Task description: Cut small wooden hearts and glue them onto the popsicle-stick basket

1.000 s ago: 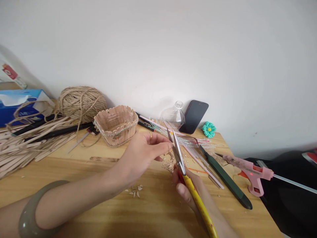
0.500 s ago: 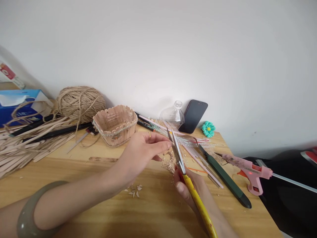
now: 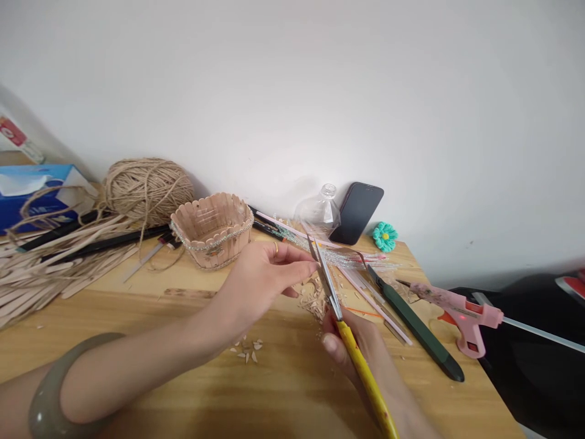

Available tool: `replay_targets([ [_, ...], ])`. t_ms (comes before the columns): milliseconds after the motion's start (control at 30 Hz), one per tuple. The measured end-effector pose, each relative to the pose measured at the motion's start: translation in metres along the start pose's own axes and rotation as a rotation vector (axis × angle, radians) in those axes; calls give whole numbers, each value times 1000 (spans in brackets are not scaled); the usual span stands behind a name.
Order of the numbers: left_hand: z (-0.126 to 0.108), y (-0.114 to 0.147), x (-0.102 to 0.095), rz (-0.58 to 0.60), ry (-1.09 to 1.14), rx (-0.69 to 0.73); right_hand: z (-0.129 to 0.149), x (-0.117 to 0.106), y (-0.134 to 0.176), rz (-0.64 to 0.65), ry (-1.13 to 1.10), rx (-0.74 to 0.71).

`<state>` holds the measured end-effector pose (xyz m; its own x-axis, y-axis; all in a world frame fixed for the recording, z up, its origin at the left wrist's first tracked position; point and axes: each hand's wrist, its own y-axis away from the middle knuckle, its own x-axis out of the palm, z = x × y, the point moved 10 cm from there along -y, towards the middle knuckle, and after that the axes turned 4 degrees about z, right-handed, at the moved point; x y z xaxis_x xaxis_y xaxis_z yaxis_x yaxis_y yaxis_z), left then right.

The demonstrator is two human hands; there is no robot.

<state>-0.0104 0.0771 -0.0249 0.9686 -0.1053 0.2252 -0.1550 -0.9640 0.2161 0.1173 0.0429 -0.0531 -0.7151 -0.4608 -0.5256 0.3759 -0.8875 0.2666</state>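
Observation:
My right hand [image 3: 354, 350] grips a pair of scissors [image 3: 361, 366] with yellow handles, its metal blades pointing up and away. The blades are slightly apart at the tips. My left hand [image 3: 269, 274], wearing a ring, pinches thumb against fingers right beside the blades; whatever is between the fingertips is too small or hidden to make out. Beneath the fingertips lie many wood shavings [image 3: 313, 305], and a few more wood chips [image 3: 249, 350] are scattered nearer me. Just beyond my left hand stands a small basket [image 3: 214, 253] of wooden sticks with a silvery beaded trim.
A ball of twine [image 3: 148, 189], craft sticks [image 3: 27, 280] and a blue tissue box [image 3: 41, 195] are at left. Behind are a cut plastic bottle [image 3: 322, 210], phone [image 3: 359, 213] and green flower [image 3: 385, 236]. A green-handled knife [image 3: 420, 329] and pink glue gun [image 3: 466, 320] lie right.
The scissor blades have closed a little, and the yellow handle has shifted slightly left. My left hand keeps its pinch beside them.

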Motion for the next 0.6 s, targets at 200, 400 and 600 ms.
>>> replay_targets([
  [200, -1, -1, 0, 7, -20, 15, 0, -1, 2, -11, -4, -37],
  [400, -2, 0, 0, 17, -51, 21, 6, 1, 4, 44, -29, -93],
  [600, -4, -2, 1, 47, -55, 29, 9, 1, 5, 46, -35, -96],
])
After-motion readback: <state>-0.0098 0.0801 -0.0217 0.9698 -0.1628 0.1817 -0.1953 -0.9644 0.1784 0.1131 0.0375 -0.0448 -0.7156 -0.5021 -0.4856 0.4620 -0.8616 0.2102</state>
